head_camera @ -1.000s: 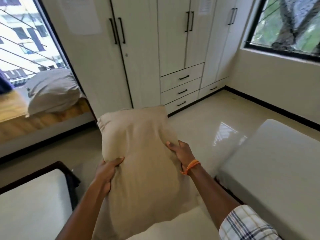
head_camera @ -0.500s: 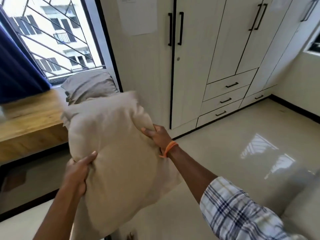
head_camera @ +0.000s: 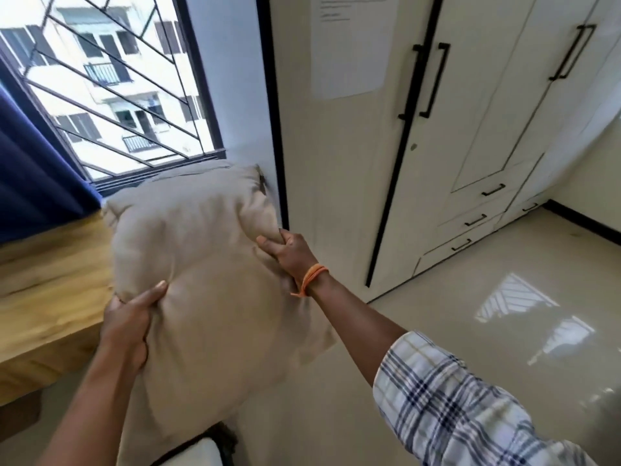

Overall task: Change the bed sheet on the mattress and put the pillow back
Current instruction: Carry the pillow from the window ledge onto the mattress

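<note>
A beige pillow point(head_camera: 208, 264) is held up in front of me, over the edge of a wooden ledge point(head_camera: 50, 297) below the window. My left hand point(head_camera: 129, 326) grips its left side, thumb pressed into the fabric. My right hand point(head_camera: 289, 252), with an orange band at the wrist, pinches a fold at its right edge. A second greyish pillow point(head_camera: 188, 171) peeks out just behind the top of the held one. At the bottom edge shows a white mattress corner point(head_camera: 198, 454) with a dark frame.
White wardrobe doors point(head_camera: 470, 129) with black handles and drawers stand to the right. A barred window point(head_camera: 111, 85) and blue curtain point(head_camera: 33, 183) are at the left. Glossy tiled floor point(head_camera: 470, 314) stretches to the right.
I have turned left and carried the pillow toward the window ledge. It now covers most of the grey pillow lying there. Both hands keep their hold.
</note>
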Action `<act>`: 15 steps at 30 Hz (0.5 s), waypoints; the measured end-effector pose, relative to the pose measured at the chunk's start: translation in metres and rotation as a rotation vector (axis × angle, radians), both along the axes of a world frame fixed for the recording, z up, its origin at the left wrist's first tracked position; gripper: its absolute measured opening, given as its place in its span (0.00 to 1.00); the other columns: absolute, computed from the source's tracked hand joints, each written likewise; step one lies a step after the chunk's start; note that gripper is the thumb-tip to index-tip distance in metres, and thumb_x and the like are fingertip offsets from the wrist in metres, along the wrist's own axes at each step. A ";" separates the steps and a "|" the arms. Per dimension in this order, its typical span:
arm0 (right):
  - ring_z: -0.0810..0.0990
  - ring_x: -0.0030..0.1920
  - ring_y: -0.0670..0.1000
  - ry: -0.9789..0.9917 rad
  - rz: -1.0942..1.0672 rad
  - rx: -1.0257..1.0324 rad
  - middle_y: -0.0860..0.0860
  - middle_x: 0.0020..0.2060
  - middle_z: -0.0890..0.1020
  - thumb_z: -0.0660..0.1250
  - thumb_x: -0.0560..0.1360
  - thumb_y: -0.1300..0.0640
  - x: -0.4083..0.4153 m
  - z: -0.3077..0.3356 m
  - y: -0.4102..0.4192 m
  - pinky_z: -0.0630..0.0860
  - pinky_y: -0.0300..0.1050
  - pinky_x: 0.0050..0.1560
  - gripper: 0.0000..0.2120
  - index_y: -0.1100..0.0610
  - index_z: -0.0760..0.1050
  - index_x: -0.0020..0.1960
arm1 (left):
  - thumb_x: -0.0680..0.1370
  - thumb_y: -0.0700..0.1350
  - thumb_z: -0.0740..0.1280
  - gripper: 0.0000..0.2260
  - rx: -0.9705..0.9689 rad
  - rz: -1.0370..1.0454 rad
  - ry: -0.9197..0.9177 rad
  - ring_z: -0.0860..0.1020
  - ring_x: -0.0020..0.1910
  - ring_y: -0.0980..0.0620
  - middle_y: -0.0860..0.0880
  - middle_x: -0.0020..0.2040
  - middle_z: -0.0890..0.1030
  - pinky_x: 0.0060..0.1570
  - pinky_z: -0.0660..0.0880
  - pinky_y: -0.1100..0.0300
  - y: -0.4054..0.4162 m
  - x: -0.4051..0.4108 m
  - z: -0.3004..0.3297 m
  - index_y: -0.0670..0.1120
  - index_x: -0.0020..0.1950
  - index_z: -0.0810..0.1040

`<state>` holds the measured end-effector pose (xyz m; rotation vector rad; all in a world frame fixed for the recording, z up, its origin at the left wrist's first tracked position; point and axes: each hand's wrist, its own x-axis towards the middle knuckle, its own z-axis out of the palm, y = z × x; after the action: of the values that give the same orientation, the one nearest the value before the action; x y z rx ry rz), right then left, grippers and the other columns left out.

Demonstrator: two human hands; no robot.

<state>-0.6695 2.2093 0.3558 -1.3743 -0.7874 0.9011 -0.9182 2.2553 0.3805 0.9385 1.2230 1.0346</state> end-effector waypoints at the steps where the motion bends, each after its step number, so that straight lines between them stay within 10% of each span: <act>1: 0.83 0.54 0.55 -0.010 0.007 0.012 0.55 0.52 0.84 0.71 0.75 0.56 0.003 0.003 0.018 0.78 0.55 0.60 0.16 0.61 0.79 0.61 | 0.73 0.39 0.74 0.20 0.009 0.012 0.002 0.82 0.49 0.41 0.39 0.55 0.82 0.50 0.79 0.49 0.017 0.004 0.001 0.38 0.63 0.76; 6: 0.83 0.53 0.56 0.002 0.011 0.024 0.56 0.52 0.84 0.72 0.73 0.54 0.033 0.000 0.103 0.77 0.58 0.60 0.21 0.62 0.77 0.62 | 0.74 0.37 0.73 0.15 0.070 0.030 0.020 0.82 0.35 0.55 0.45 0.47 0.83 0.33 0.79 0.62 0.092 0.035 0.004 0.38 0.59 0.78; 15: 0.84 0.49 0.53 -0.307 -0.042 -0.053 0.53 0.47 0.85 0.67 0.68 0.36 0.077 0.019 0.235 0.79 0.54 0.54 0.27 0.57 0.80 0.55 | 0.73 0.37 0.73 0.17 0.072 0.010 0.005 0.84 0.41 0.50 0.38 0.54 0.83 0.39 0.82 0.59 0.220 0.077 -0.003 0.34 0.61 0.78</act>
<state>-0.5924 2.4443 0.3749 -1.5931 -0.9678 0.6903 -0.8414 2.4754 0.3773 0.9924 1.2024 1.0911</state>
